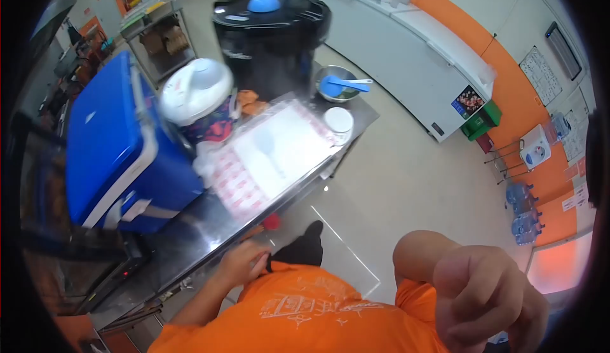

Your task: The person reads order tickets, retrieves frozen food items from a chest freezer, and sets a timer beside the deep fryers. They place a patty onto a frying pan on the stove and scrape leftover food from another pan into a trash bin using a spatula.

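Note:
My left hand (pixel 244 263) is at my waist, beside the orange shirt and near the metal table's front edge, with its fingers curled; what they hold, if anything, is hidden. Raised close to the camera at the lower right, my right hand (pixel 480 289) has its fingers bent inward, and nothing shows in them. On the metal table (pixel 213 235) lies a white sheet (pixel 279 149) over pink-patterned paper (pixel 236 184). A white-lidded jar (pixel 338 124) stands at the sheet's right end. Behind it, a metal bowl (pixel 335 73) holds a blue-handled utensil (pixel 346 85).
A blue cooler box (pixel 127 143), a white-lidded appliance (pixel 195 92) and a large black container (pixel 270 41) stand on the table's left and back. Beyond are a long white freezer (pixel 406 54), a green bin (pixel 483 121), a stool (pixel 535 146) and water bottles (pixel 524 213).

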Available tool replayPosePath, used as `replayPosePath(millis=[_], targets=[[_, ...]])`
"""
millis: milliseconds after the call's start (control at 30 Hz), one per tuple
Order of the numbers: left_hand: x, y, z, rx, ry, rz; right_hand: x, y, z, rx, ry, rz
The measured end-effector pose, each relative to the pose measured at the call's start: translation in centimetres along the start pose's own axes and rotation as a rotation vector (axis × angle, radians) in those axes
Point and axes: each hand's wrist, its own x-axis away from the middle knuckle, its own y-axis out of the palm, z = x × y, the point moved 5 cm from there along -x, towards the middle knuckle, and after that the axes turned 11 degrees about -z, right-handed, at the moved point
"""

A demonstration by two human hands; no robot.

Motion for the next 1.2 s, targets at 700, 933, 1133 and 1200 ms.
replayPosePath(millis=[700,933,1133,1200], targets=[[-79.0,19.1,16.0,0.214,-0.046,-0.064,14.7,-74.4,23.9,-0.708,0.287,0.211],[-98.8,18.2,2.0,0.252,-0.339,0.133,28.8,-93.0,41.4,-0.172,0.445,-0.319],[-128.2,14.7,-15.8,0.159,-0.236,0.084,60.7,-106.4,63.6,0.366,1.657,0.008],[-139.7,10.5,-18.2,0.089,-0.136,0.037,66.9,-113.3,67.6,0.544,1.689,0.109]])
